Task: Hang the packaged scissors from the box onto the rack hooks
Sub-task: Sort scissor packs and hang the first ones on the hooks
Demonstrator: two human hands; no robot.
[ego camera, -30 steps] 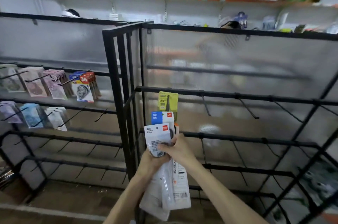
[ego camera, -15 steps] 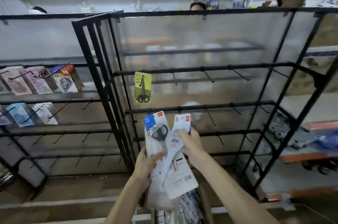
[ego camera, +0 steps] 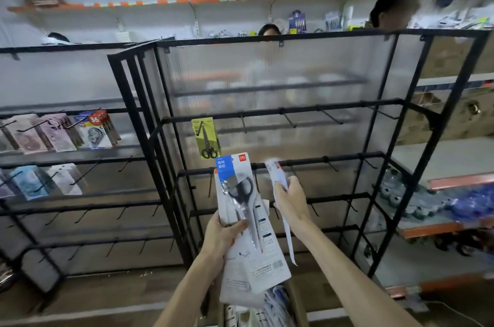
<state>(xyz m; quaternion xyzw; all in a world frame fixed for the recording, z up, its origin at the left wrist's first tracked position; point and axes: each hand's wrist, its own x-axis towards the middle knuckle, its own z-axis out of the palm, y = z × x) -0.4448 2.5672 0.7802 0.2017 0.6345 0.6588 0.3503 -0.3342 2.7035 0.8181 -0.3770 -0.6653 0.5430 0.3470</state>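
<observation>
White single pack point(ego camera: 277, 175) now pulled apart rightward, pinched by right hand point(ego camera: 292, 205); left hand point(ego camera: 222, 236) grips remaining stack point(ego camera: 258, 264).

A red sticker point(ego camera: 94, 119) reading "36" sits on a card pack point(ego camera: 97, 135) at ten o'clock. The scissors pack point(ego camera: 264, 252) in the left hand point(ego camera: 222, 237) bears a red "deli" logo point(ego camera: 242, 157) at its one o'clock corner and white Chinese characters on a blue label point(ego camera: 223, 166) at eleven; its barcode point(ego camera: 278, 264) digits are too small to read. The edge-on pack point(ego camera: 278, 177) in the right hand point(ego camera: 292, 202) and the yellow pack point(ego camera: 203, 134) are illegible.
</observation>
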